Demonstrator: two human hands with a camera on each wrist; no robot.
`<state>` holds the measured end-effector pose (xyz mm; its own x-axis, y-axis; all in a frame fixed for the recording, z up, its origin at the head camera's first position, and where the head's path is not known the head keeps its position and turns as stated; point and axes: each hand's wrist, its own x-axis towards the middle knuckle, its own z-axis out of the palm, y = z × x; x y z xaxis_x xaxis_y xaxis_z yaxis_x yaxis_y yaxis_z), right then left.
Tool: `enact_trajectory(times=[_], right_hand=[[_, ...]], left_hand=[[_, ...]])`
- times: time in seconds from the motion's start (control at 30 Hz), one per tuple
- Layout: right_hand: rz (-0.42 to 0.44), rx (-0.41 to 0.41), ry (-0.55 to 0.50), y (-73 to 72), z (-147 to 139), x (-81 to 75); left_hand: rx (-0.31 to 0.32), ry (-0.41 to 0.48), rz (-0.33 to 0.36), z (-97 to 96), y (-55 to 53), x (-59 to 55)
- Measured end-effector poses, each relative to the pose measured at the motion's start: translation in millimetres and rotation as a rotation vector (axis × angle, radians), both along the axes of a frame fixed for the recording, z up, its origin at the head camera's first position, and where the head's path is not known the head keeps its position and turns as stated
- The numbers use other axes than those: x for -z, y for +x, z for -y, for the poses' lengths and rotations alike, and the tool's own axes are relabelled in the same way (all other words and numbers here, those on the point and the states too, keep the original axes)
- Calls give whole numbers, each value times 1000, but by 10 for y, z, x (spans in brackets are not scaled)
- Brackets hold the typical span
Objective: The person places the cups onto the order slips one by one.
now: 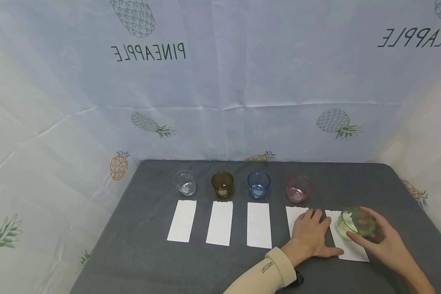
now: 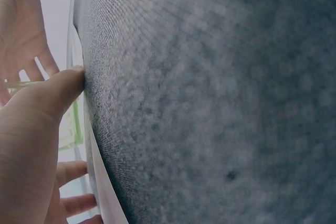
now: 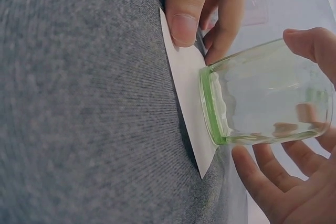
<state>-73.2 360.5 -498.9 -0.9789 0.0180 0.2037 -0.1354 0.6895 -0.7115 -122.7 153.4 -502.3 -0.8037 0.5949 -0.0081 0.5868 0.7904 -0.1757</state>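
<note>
1. As the green glass sits over a white paper slip near the right side of the desk, the right hand grips it from its right, with the thumb on the near side and fingers on the far side. The base of the glass appears to touch the paper.
2. To the left of the green glass, the left hand rests palm down, grasping nothing, its fingers spread. Its thumb lies on the left edge of that same slip, while its other fingers reach over the slip next to it, covering much of it.
3. Further left of the green glass lie three more white slips, set side by side and well apart from it.
4. Behind and to the left of the green glass stand four other glasses in a row. The pink glass is closest to it, followed by the blue glass, the brown glass and the clear glass, which is the farthest.
5. Left of the green glass and nearer the person, a cream sleeve covers the left forearm.
6. Beyond the green glass, past the back edge of the desk, hangs a pale cloth printed with pineapples.
</note>
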Motion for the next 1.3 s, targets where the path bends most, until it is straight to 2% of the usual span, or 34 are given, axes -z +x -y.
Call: enact_trajectory(times=[0.63, 0.9, 1.1, 1.3], right_hand=[[-20, -17, -20, 6, 3, 16], [-44, -24, 3, -9, 1, -1], [-53, -36, -13, 13, -11, -34], [-155, -41, -39, -4, -18, -98]], left_hand=[[-1, -16, 3, -6, 6, 1], [25, -4, -28, -6, -11, -7], [49, -2, -22, -2, -8, -29], [94, 72, -2, 33, 7, -129]])
